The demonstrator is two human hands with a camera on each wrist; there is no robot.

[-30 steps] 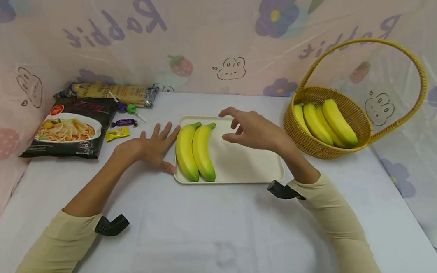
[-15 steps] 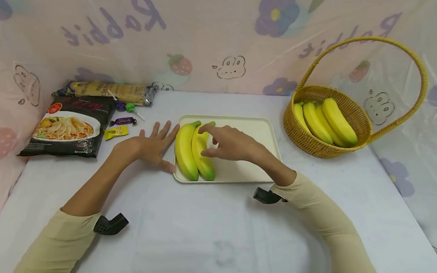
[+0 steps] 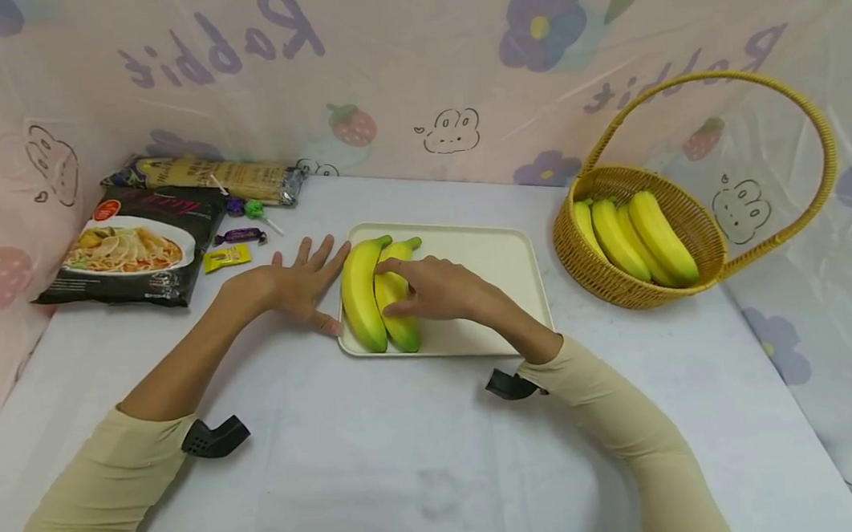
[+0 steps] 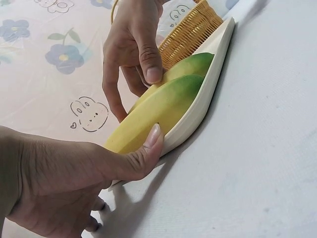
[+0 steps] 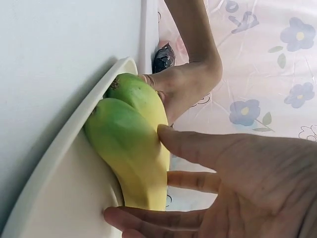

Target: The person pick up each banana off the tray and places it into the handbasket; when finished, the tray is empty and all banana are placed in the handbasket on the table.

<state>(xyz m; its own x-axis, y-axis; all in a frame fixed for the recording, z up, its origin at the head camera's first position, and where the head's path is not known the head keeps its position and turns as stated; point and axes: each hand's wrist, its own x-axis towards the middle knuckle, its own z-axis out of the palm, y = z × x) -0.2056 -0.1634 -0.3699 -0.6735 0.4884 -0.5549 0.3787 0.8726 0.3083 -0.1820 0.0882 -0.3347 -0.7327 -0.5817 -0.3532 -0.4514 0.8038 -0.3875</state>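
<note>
Right hand (image 3: 438,289) curls round right banana (image 3: 397,304) on tray (image 3: 501,254), middle of frame; left hand (image 3: 293,285) flat, spread. Grabbing step; lift probably next.

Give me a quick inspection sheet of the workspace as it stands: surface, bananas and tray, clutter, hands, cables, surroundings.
Surface: white cloth-covered table.
Job's things: two bananas side by side on the cream tray; wicker basket holds more.
Clutter: noodle packet, pasta pack, sweets at far left.
Hands: right hand grips the right-side banana; left hand lies flat beside the tray, thumb against the other.
Cables: nothing seen.
Surroundings: patterned plastic sheet behind.
</note>
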